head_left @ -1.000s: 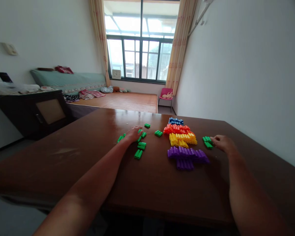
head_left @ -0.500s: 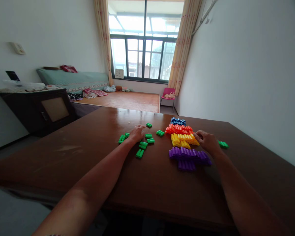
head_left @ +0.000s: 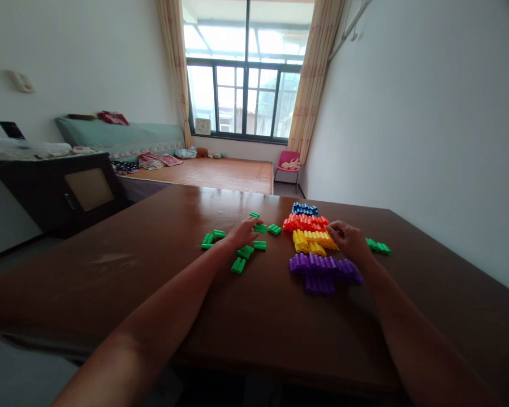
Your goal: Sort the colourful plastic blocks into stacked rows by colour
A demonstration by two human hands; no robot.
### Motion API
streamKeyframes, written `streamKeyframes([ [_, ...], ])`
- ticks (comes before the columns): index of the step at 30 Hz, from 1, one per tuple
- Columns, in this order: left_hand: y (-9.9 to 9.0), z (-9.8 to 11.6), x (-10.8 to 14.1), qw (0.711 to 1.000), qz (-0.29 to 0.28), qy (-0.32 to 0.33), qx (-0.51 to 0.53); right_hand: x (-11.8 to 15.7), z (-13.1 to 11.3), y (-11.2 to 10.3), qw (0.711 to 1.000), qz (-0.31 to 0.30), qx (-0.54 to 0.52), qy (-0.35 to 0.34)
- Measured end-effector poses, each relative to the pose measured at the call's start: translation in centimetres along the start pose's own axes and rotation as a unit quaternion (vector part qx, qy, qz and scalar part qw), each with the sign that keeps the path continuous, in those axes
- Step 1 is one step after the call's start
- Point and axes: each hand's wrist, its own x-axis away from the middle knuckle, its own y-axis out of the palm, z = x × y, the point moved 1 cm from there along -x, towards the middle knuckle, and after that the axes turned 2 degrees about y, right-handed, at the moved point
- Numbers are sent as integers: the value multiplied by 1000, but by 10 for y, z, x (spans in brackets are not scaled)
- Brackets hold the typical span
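Observation:
My left hand [head_left: 242, 230] reaches over the table, thumb and fingers closed on a small green ribbed plastic block [head_left: 261, 229]. Around it lie several more green blocks, among them a green block [head_left: 274, 229] to its right and a green block [head_left: 238, 265] nearer me. My right hand [head_left: 350, 242] is curled beside the yellow blocks [head_left: 314, 240] and orange blocks [head_left: 305, 222], its fingertips near their right end. Whether those fingers hold anything is hidden. Beyond this hand, a joined green row [head_left: 378, 246] lies to the right.
Purple blocks [head_left: 324, 268] sit closest to me in the coloured group, and blue blocks [head_left: 304, 209] farthest. The brown table [head_left: 254, 322] has its near edge before me. Behind it are a bed [head_left: 233, 172], a pink chair [head_left: 288, 161] and a dark cabinet [head_left: 89, 183].
My left hand has moved slightly right and now grips a green block that lay beside it. My right hand has shifted a little left, showing more of the green row. The view has turned slightly.

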Motion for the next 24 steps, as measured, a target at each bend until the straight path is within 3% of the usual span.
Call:
streamKeyframes([
  [2,0,23,-2,996,8,49,72,3,-20,1,993,-48,-101,-22],
  [6,4,75,2,976,-1,157,152,14,-64,14,947,-154,-271,-74],
  [9,7,96,8,966,-6,192,174,17,-80,25,925,-170,-335,-63],
  [11,7,97,10,964,-2,198,178,13,-72,23,926,-158,-340,-52],
  [14,2,78,9,973,24,169,155,3,-24,-1,946,-94,-309,12],
  [18,-8,36,6,984,74,91,132,4,81,-47,953,1,-202,227],
  [21,-15,7,4,988,95,57,111,13,135,-60,924,-19,-119,364],
  [24,-18,-14,3,990,102,29,95,20,151,-50,899,-65,-87,423],
])
